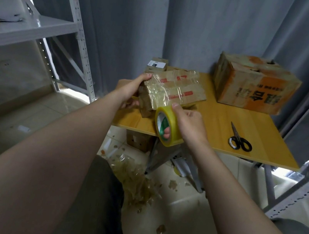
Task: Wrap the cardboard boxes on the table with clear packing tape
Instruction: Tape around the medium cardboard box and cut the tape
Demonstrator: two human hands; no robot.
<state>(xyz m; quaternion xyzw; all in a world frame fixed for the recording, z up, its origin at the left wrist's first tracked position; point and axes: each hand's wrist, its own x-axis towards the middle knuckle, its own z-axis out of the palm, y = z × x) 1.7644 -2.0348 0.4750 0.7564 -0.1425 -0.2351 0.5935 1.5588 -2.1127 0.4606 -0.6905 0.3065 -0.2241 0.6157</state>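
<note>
Table (pixel 220 115) holds plenty of work: big orange-printed box (pixel 255 86) at the far right corner, whether it's taped I can't tell. Near the left edge the smaller box (pixel 172 88) is lifted, already glossy with several tape bands, left hand (pixel 131 89) gripping its end. Right hand (pixel 191 124) curls round the tape roll (pixel 168 127), fingers through its core, strip running onto the box. Scissors (pixel 240 140) wait near the front edge, cut not yet made
</note>
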